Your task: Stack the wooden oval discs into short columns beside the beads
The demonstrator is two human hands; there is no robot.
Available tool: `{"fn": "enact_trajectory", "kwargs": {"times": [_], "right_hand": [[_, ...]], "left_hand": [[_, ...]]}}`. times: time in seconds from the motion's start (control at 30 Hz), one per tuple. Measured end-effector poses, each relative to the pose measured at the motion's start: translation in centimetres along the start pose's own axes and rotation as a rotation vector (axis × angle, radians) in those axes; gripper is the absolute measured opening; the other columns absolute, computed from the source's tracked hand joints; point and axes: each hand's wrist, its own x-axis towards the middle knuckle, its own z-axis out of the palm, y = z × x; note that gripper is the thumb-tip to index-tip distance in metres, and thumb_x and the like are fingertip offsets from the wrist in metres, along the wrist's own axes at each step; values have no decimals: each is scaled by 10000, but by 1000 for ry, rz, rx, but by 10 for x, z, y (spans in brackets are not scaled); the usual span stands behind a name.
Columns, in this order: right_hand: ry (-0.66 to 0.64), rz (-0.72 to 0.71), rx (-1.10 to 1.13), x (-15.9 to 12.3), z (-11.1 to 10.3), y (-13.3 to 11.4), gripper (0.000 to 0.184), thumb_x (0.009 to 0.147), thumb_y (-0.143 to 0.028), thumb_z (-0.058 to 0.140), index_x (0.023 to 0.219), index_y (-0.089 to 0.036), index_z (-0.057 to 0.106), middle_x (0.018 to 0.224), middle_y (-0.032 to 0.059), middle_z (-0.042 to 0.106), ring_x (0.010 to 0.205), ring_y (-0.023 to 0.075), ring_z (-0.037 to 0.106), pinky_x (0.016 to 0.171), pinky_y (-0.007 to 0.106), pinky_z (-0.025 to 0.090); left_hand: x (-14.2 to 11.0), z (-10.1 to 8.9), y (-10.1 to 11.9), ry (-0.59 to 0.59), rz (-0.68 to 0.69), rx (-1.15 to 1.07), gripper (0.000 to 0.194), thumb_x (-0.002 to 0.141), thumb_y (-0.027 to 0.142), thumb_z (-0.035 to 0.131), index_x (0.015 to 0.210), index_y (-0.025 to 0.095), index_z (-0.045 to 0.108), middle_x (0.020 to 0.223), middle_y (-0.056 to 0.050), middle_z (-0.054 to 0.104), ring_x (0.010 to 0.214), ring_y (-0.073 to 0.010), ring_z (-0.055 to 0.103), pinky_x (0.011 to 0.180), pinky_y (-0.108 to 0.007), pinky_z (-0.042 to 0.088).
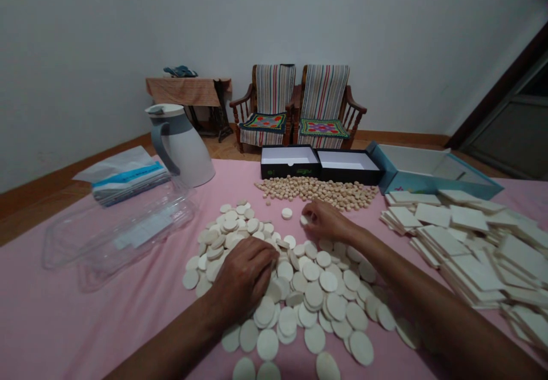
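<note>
A wide heap of pale round discs (314, 297) covers the middle of the pink tablecloth (128, 311). My left hand (244, 274) lies knuckles up on the heap, fingers curled down onto the discs; what it holds, if anything, is hidden. My right hand (327, 220) reaches to the far edge of the heap and pinches a single round disc (304, 219) at its fingertips. One lone disc (286, 213) lies just left of that hand. Behind it spreads a pile of small tan pellets (319, 190).
Stacks of pale square tiles (475, 249) fill the right side. Two black open boxes (319, 163) and a blue open box (432, 172) stand at the back. A white jug (180, 143), a clear plastic tray (120, 231) and packets (126, 177) sit left. Two striped chairs (295, 106) stand by the wall.
</note>
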Motion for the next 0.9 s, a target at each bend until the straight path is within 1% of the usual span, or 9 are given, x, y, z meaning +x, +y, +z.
{"fn": "enact_trajectory", "kwargs": {"times": [0.1, 0.17, 0.27, 0.4, 0.5, 0.57, 0.67, 0.77, 0.9], "right_hand": [[120, -38, 30, 17, 2, -9, 187, 718, -193, 633, 898, -141, 632, 856, 59, 602, 762, 158, 530, 685, 257, 378], [149, -59, 29, 28, 6, -16, 198, 720, -209, 651, 905, -146, 622, 880, 60, 595, 778, 157, 524, 701, 261, 375], [110, -54, 0, 38, 14, -22, 223, 738, -243, 660, 937, -147, 626, 911, 66, 587, 779, 153, 522, 683, 256, 366], [42, -41, -32, 39, 18, -24, 224, 763, -235, 629, 965, -138, 639, 923, 78, 593, 776, 152, 531, 679, 255, 370], [64, -26, 14, 32, 11, -24, 276, 760, -252, 648, 1009, -133, 639, 966, 88, 605, 777, 149, 544, 695, 258, 385], [75, -37, 62, 25, 3, -27, 231, 776, -253, 637, 977, -140, 650, 929, 75, 618, 759, 145, 550, 685, 253, 389], [-68, -115, 99, 10, -7, -34, 143, 754, -171, 618, 887, -148, 664, 831, 44, 624, 713, 133, 549, 645, 235, 378], [-244, -190, 78, -1, -5, -42, 256, 681, -117, 638, 934, -150, 660, 845, 39, 619, 738, 138, 546, 655, 230, 377], [-266, -187, 17, -4, 8, -48, 302, 671, -132, 634, 972, -163, 642, 918, 59, 609, 824, 166, 549, 678, 239, 376]], "left_hand": [[0, 0, 0, 4, 0, 3, 201, 860, 75, 455, 963, 146, 612, 909, -85, 645, 853, -192, 569, 752, -336, 480], [-1, -1, 0, 5, 1, 3, 202, 858, 73, 452, 963, 145, 610, 910, -86, 646, 854, -192, 569, 757, -338, 482], [-2, -2, 0, 0, -7, -4, 216, 853, 68, 445, 964, 149, 612, 909, -88, 647, 854, -190, 573, 758, -336, 488], [-1, -3, 0, 2, -19, -10, 224, 840, 61, 451, 965, 150, 613, 910, -92, 646, 853, -195, 574, 759, -343, 493], [-1, -3, -1, -8, -21, -16, 217, 849, 70, 454, 976, 148, 613, 914, -93, 644, 858, -200, 569, 764, -353, 489], [-2, -2, -1, -16, -28, -17, 214, 855, 76, 456, 980, 148, 614, 916, -92, 643, 859, -201, 565, 762, -356, 486], [-3, -1, -2, -19, -44, -15, 224, 848, 69, 458, 982, 149, 618, 919, -90, 643, 861, -200, 563, 762, -355, 482], [-3, 1, -2, -23, -44, -9, 229, 844, 65, 457, 982, 151, 619, 922, -87, 643, 862, -199, 562, 760, -351, 479], [-2, 1, -2, -15, -23, 0, 230, 841, 57, 456, 970, 151, 621, 918, -84, 648, 861, -195, 567, 761, -342, 482]]}}
